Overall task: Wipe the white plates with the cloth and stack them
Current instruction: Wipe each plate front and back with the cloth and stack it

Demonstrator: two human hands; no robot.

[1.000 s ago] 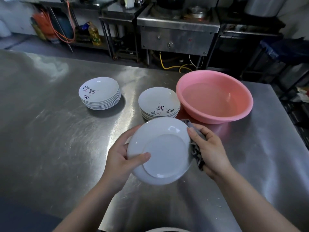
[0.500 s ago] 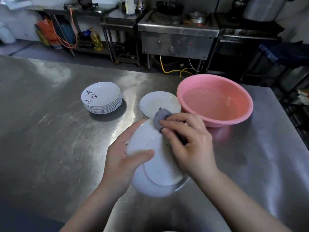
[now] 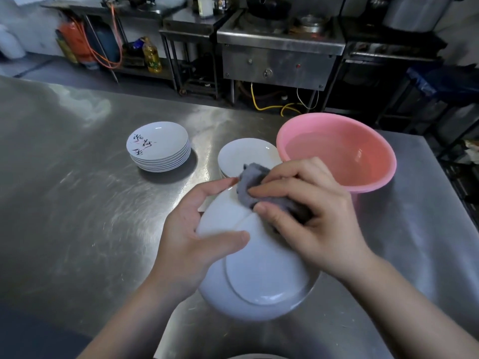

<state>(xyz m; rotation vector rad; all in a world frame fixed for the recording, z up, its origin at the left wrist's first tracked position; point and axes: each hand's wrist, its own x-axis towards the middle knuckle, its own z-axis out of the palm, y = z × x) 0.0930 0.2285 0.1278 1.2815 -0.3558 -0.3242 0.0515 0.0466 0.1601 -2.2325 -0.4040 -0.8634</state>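
Observation:
My left hand grips a white plate by its left rim, underside towards me, thumb across the base. My right hand holds a grey cloth bunched under its fingers and presses it against the plate's upper part. Behind the hands stands a stack of white plates, partly hidden by the cloth. A second stack of white plates, its top one marked with black writing, stands further left on the steel table.
A pink basin holding water stands at the right, just behind my right hand. Beyond the table's far edge are a steel stove unit, shelving with an oil bottle and dark racks on the right.
My right hand has brought the cloth from the plate's right edge onto its underside and rubs across it. The plate has tilted and dropped a little nearer to me.

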